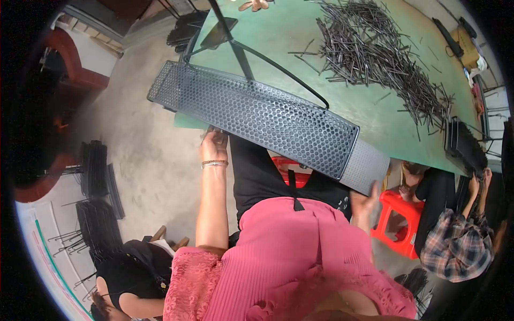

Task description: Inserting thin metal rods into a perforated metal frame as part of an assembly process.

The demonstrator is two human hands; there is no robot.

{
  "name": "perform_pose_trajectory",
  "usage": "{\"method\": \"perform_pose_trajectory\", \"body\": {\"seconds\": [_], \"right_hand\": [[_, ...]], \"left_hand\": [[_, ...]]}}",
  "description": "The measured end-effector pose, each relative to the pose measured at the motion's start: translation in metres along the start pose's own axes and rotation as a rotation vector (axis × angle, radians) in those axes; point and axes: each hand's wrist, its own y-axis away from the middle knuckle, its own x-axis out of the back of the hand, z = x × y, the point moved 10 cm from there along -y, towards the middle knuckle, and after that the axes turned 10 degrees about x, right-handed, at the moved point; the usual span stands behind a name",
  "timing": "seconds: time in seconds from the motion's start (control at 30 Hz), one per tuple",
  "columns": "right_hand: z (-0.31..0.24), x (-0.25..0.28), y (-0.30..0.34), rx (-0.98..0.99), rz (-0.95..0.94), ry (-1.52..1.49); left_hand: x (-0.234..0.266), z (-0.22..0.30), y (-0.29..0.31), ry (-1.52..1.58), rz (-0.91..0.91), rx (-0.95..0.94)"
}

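A long black perforated metal basket (pixel 262 112) lies slantwise across my lap and the table's near edge. A thin black rod bends up from its far side. At its right end a flat grey perforated panel (pixel 366 167) sticks out; I cannot tell whether it is joined to the basket. My left hand (pixel 215 140) is closed on the basket's near edge, left of its middle, with the fingertips partly hidden beneath. My right hand (pixel 365 206) grips the near right corner of the grey panel, thumb up along its side and the other fingers hidden.
On the green table (pixel 273 32) lies a big heap of short dark metal rods (pixel 375 48). Red stools (pixel 396 224) stand below it. A person in a plaid shirt (pixel 455 246) works at right; another in black (pixel 134 278) is at lower left, near stacked black wire racks (pixel 96 176).
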Motion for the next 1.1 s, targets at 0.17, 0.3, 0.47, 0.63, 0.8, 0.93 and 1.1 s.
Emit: {"method": "perform_pose_trajectory", "body": {"seconds": [0.17, 0.3, 0.47, 0.63, 0.8, 0.93, 1.1], "right_hand": [[-0.039, 0.025, -0.019, 0.188, -0.053, 0.285], [-0.028, 0.005, -0.016, 0.222, -0.095, 0.392], [0.014, -0.013, -0.014, 0.041, -0.212, 0.365], [0.033, -0.017, -0.013, 0.046, -0.273, 0.699], [0.047, -0.032, -0.007, 0.008, -0.408, 0.917], [0.046, -0.036, 0.001, -0.007, -0.36, 0.85], [0.052, -0.017, -0.017, 0.006, -0.318, 0.92]], "left_hand": [[-0.009, 0.003, 0.003, 0.037, 0.023, -0.02], [-0.008, 0.023, -0.009, 0.096, -0.022, -0.028], [0.008, 0.058, -0.035, 0.143, 0.034, -0.079], [0.009, 0.087, -0.038, 0.161, 0.034, -0.163], [0.022, 0.119, -0.015, 0.006, 0.182, -0.366], [0.027, 0.178, -0.035, -0.196, 0.321, -0.558], [-0.001, 0.235, -0.082, -0.563, 0.278, -0.408]]}}
